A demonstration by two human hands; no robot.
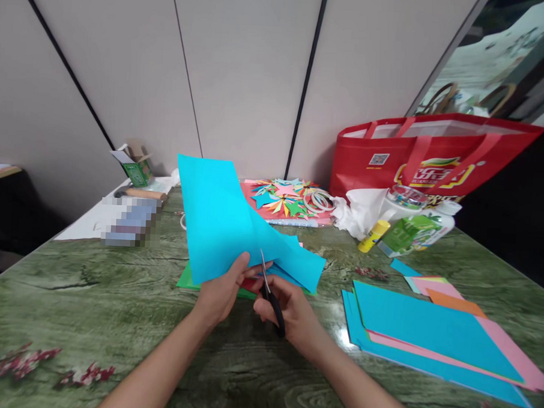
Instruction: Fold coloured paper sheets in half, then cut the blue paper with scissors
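Note:
A large blue sheet of paper (221, 220) is held up over the middle of the table, partly cut, with a strip spreading to the right. My left hand (223, 289) grips its lower edge between thumb and fingers. Black-handled scissors (274, 306) are in my right hand (290, 307), their blades pointing up and away against the blue sheet near my left fingertips. Beneath the sheet, green paper (186, 277) and more blue pieces show in part; the rest is hidden.
Stacked coloured paper (438, 331) lies at the right. Behind stand a yellow glue stick (374, 235), a red bag (355, 162) and a red sheet with paper stars (283, 198). A hammer (141, 193) and a green box (138, 173) are at the back left.

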